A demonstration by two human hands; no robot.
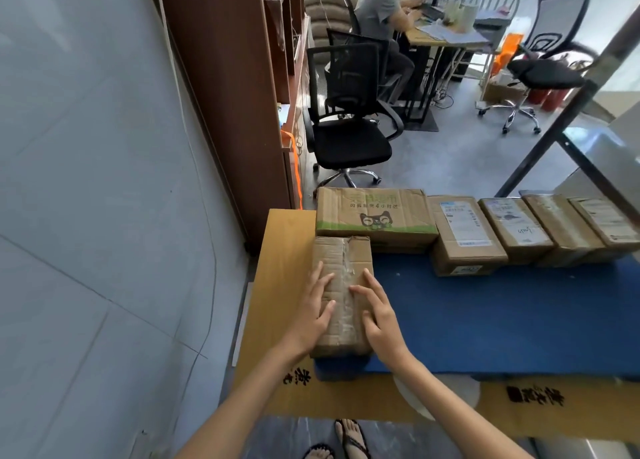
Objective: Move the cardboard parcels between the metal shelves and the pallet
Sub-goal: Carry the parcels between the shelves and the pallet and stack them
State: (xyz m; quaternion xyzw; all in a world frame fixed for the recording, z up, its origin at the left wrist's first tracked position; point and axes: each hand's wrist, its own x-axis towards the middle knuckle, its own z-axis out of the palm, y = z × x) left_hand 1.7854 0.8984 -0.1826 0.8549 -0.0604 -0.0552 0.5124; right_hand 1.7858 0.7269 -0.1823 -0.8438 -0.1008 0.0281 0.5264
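Observation:
A worn, taped cardboard parcel (344, 261) lies at the left end of the blue pallet (502, 320). My left hand (313, 311) rests flat on its left side with straight fingers. My right hand (375, 311) lies on its right side, fingers spread over the top. Behind it sits a larger parcel with green print (375, 214). To the right, several labelled parcels (464, 233) stand in a row along the pallet's far edge. A metal shelf (602, 154) rises at the right.
Flattened yellow cardboard (280, 271) lies under and left of the pallet. A brown wooden cabinet (228, 95) stands against the left wall. Black office chairs (349, 119) and a desk with a seated person (381, 19) are beyond. My sandalled feet (349, 438) show below.

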